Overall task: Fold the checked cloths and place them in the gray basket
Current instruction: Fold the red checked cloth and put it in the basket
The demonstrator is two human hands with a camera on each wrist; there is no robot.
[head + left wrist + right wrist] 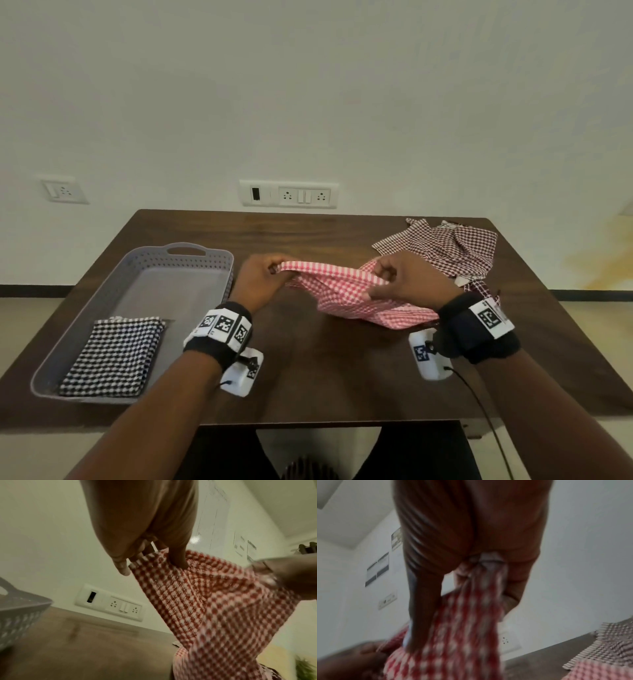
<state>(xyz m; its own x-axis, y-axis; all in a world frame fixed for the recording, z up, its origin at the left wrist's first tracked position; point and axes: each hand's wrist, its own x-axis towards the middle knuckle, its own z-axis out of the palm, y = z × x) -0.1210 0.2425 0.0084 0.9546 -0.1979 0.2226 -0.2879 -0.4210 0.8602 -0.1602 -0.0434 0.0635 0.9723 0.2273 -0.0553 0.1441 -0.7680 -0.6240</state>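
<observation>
A red-and-white checked cloth (346,291) hangs lifted above the middle of the table, its lower part resting on the wood. My left hand (265,272) pinches its upper left edge; the left wrist view shows the cloth (214,608) caught between thumb and fingers (178,559). At the cloth's right end my right hand (387,277) pinches the upper edge, and the right wrist view, blurred, has the cloth (471,615) running out of that grip. The gray basket (102,294) stands at the left with a folded black-and-white checked cloth (116,356) in its near end.
A crumpled maroon checked cloth (448,250) lies at the table's back right, and is seen as a maroon cloth (607,642) beside the right hand. Behind the table (308,387) is a wall with socket panels (289,194). A cable (486,421) trails off the front edge.
</observation>
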